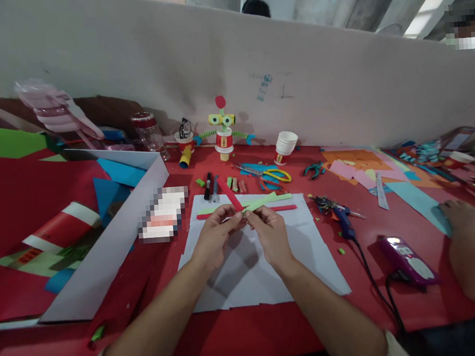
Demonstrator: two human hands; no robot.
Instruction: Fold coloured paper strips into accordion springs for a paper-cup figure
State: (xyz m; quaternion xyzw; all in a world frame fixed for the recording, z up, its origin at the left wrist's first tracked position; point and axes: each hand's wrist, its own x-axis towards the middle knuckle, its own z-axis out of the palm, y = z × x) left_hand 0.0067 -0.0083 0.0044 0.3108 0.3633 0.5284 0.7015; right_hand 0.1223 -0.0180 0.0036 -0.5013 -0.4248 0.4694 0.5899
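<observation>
My left hand (pixel 220 230) and my right hand (pixel 268 230) meet above white paper sheets (pixel 253 285), both closed in a pinch. Between my fingertips, a red paper strip (pixel 230 195) and a light green paper strip (pixel 261 202) cross where they meet. The red one slants up to the left, the green one up to the right. Which fingers grip which strip is partly hidden. Behind my hands, another red strip (pixel 283 208) and another green strip (pixel 284 197) lie on the sheets. Small folded paper springs (pixel 235 184) rest just beyond.
A paper-cup figure (pixel 224 141) stands at the back beside stacked cups (pixel 286 145). Scissors (pixel 267 171), pliers (pixel 313 169) and markers (pixel 208 186) lie nearer. Right are a corded glue gun (pixel 342 219), a purple device (pixel 408 261) and another person's hand (pixel 462 219). A box (pixel 105 258) stands left.
</observation>
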